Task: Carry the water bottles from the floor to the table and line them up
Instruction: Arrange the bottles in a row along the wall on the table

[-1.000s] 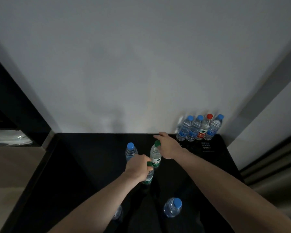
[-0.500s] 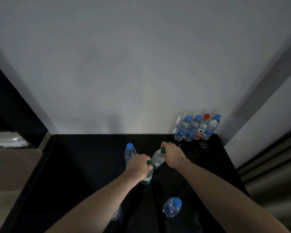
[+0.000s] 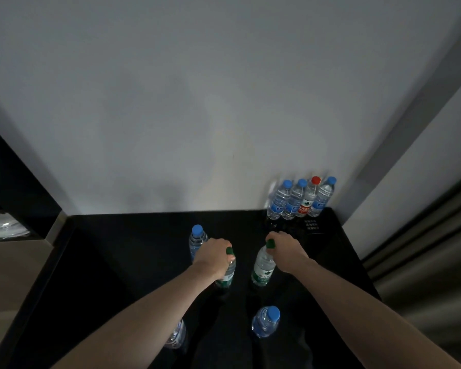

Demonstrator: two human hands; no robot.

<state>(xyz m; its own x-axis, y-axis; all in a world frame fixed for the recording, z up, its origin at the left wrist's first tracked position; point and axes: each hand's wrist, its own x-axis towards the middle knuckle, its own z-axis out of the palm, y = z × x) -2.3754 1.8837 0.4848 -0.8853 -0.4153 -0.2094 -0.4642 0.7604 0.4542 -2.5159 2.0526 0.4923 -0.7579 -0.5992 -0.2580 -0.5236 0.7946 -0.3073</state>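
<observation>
Over the black table (image 3: 123, 251), my left hand (image 3: 213, 258) grips the neck of a green-capped water bottle (image 3: 227, 275). My right hand (image 3: 286, 251) holds a second green-capped bottle (image 3: 262, 267) by its top, tilted, a short way right of the first. A blue-capped bottle (image 3: 197, 242) stands just behind my left hand. Another blue-capped bottle (image 3: 265, 322) stands near the front. A clear bottle (image 3: 176, 336) is partly hidden under my left forearm. At the back right corner several bottles stand in a row against the wall (image 3: 300, 199), one with a red cap.
A small dark card with white text (image 3: 313, 226) lies in front of the row. A white wall rises behind the table. A grey curtain (image 3: 423, 257) hangs at the right. A dark cabinet with a shelf opening (image 3: 6, 227) stands at the left.
My right hand has pulled its green-capped bottle to the right, away from the one in my left hand, and a gap has opened between the two. My left hand has stayed nearly still.
</observation>
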